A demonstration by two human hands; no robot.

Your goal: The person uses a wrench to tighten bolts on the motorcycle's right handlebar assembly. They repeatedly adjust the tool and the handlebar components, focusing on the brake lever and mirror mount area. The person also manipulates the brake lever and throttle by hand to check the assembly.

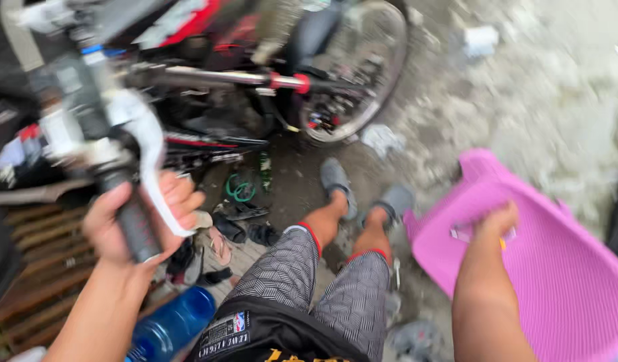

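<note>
Handlebar grip [131, 224] at 9 o'clock sits clamped in my left hand [138, 218], steadying the bike; my right hand [493, 224] at 3 o'clock pinches the pink plastic chair [564, 268], tilting it.

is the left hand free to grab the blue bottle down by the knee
Probably not as things stand: the left hand is wrapped around the black handlebar grip, so it would have to let go first. The blue bottle itself lies uncovered just below that forearm.
</note>
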